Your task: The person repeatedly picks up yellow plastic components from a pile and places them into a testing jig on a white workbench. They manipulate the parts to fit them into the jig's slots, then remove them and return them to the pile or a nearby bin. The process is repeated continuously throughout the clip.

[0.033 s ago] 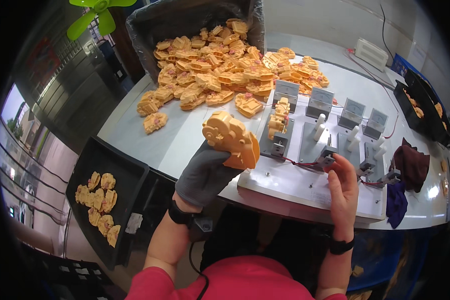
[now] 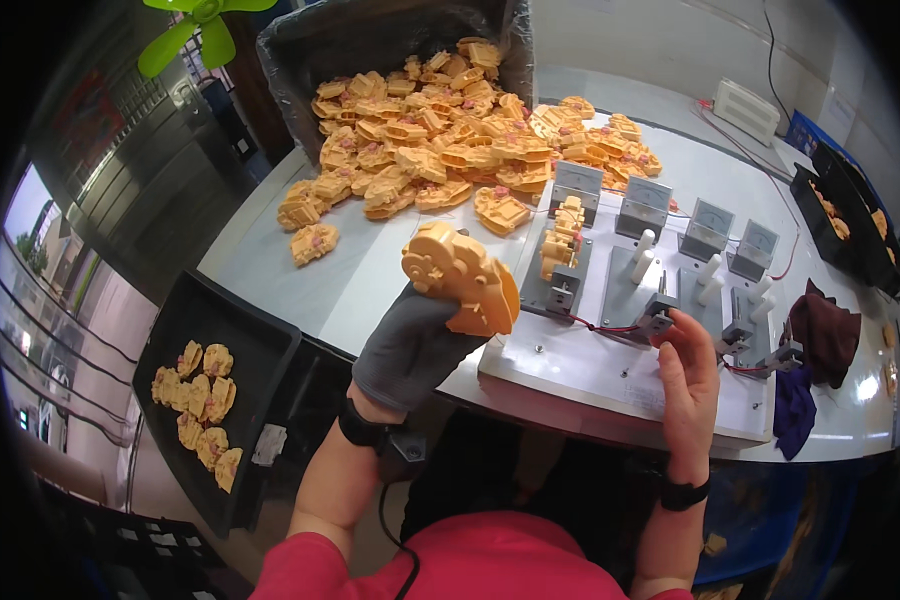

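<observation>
In the gloved left hand point(image 2: 410, 345), a lumpy orange plastic casting point(image 2: 460, 277).

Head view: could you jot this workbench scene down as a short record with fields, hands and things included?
left hand: the left hand, in a grey glove, holds up an orange moulded plastic part
right hand: the bare right hand touches a small clamp on the white test board
board: four grey meters along its back edge, one orange part clamped in the left station
table: heap of orange parts spilling from a black-lined bin
left of the table: black tray holding a few orange parts
right: dark red cloth
</observation>
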A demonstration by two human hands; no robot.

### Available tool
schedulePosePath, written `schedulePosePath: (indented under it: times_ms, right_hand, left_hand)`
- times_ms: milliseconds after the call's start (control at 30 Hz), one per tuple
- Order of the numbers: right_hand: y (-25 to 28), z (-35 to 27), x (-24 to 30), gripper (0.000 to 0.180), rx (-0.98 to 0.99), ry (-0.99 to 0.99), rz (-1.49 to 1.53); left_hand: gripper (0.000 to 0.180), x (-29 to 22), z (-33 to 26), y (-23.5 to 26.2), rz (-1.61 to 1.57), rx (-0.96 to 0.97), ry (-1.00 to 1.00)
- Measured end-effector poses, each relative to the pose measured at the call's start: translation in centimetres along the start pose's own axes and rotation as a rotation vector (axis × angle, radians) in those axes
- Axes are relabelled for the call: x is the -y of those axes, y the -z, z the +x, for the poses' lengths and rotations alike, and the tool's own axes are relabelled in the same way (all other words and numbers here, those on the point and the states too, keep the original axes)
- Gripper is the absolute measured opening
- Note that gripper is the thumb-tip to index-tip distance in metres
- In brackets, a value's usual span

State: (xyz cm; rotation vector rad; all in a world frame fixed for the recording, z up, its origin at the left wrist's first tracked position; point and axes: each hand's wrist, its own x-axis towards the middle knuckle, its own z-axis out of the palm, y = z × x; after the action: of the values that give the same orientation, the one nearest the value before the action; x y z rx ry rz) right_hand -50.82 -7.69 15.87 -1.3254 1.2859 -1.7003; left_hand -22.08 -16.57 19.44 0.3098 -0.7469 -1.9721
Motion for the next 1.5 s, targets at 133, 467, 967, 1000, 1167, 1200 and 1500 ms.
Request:
schedulePosePath:
  times_ms: [133,467,967,1000,1167,1200,1500]
  right_hand:
    - [-0.1,-0.1,0.1,0.038,0.002,-0.008,-0.015]
    - [-0.1,-0.2,0.1,0.039,-0.014,-0.006,-0.075]
    - [0.0,-0.4,0.1,0.041,-0.013,-0.020,-0.100]
    - [0.0,-0.3,0.2,0.041,-0.011,-0.017,-0.096]
    - [0.2,-0.3,0.3,0.042,0.004,-0.015,-0.087]
    - [0.1,-0.3,0.5,0.043,0.006,-0.024,-0.073]
    - [0.0,0.1,0.1,0.046,0.034,-0.016,0.005]
  left_hand:
    - [0.048,-0.5,0.6,1.4,-0.144,-0.012,-0.078]
    - [0.050,-2.2,0.7,3.7,0.176,-0.307,-0.224]
    - [0.041,-2.9,-0.1,5.5,0.571,-0.478,-0.306]
    - [0.041,-3.0,-0.4,5.4,0.550,-0.471,-0.274]
    - [0.038,-3.6,-0.3,4.8,0.521,-0.460,-0.223]
    - [0.040,-4.0,-0.4,5.3,0.624,-0.431,-0.225]
    - [0.065,-5.2,2.7,1.6,0.633,-0.122,-0.055]
